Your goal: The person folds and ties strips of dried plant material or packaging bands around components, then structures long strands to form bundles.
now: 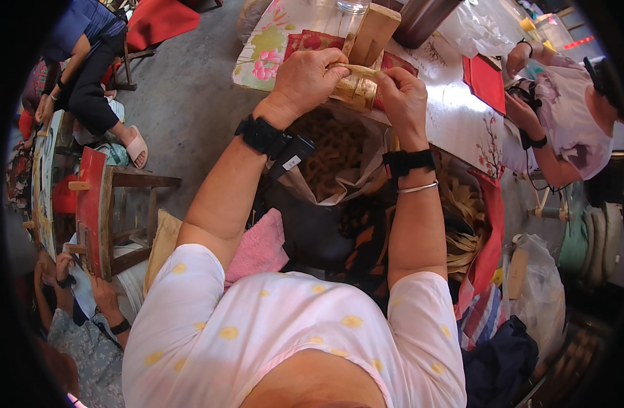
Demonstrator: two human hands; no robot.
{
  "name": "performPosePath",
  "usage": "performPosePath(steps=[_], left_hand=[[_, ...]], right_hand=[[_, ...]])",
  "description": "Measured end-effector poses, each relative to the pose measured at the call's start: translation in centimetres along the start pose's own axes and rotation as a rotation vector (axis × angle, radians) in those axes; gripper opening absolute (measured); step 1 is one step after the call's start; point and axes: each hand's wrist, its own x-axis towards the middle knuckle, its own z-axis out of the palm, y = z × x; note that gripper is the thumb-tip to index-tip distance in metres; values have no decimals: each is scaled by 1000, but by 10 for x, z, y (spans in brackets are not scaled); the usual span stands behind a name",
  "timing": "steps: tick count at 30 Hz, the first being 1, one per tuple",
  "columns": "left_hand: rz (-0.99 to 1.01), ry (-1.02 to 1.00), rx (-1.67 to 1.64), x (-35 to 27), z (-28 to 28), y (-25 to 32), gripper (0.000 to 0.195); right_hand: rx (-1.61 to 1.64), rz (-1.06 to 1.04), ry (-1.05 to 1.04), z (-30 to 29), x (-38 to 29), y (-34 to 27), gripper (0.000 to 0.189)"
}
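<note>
A pale yellow strip of dried plant fibre [362, 70], perhaps corn husk, is stretched between my two hands above the table's front edge. My left hand [309, 79] pinches one end between thumb and forefinger. The other end is in the fingertips of my right hand [405, 92]. Just beyond the strip stands an upright wooden block [375, 31] on a wooden base [357, 93], which the strip and hands partly cover. Patterned red cloth [317, 41] lies around this wooden piece. Below my wrists, a white bag [334, 198] holds many short tan pieces [325, 158].
The flowered tabletop [457, 120] bears a dark cylindrical container [425, 20], a glass [353, 5] and a red folder-like item [483, 84]. Loose dried husks [462, 250] fill a red bag at my right. A wooden stool [138, 176] stands left. Other people sit on both sides.
</note>
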Motion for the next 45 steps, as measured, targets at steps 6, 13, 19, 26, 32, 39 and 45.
performPosePath(steps=[6, 13, 19, 26, 32, 39, 45], left_hand=[[-55, -56, 169, -17, -9, 16, 19], [-138, -333, 292, -36, -38, 46, 23], [-437, -98, -833, -50, 0, 56, 38], [-396, 382, -1499, -30, -32, 37, 31], [294, 494, -430, -39, -36, 34, 38], [158, 145, -433, -61, -4, 53, 36], [-212, -108, -359, -49, -14, 44, 28]], right_hand=[[-326, -23, -46, 2, -4, 8, 16], [453, 360, -264, -12, -24, -23, 18], [1151, 801, -568, 10, -51, -48, 27], [754, 592, -732, 14, -60, -54, 24], [1294, 571, -705, 6, -65, -57, 18], [354, -58, -219, 19, -70, -44, 17], [629, 476, -317, 9, -65, -61, 15]])
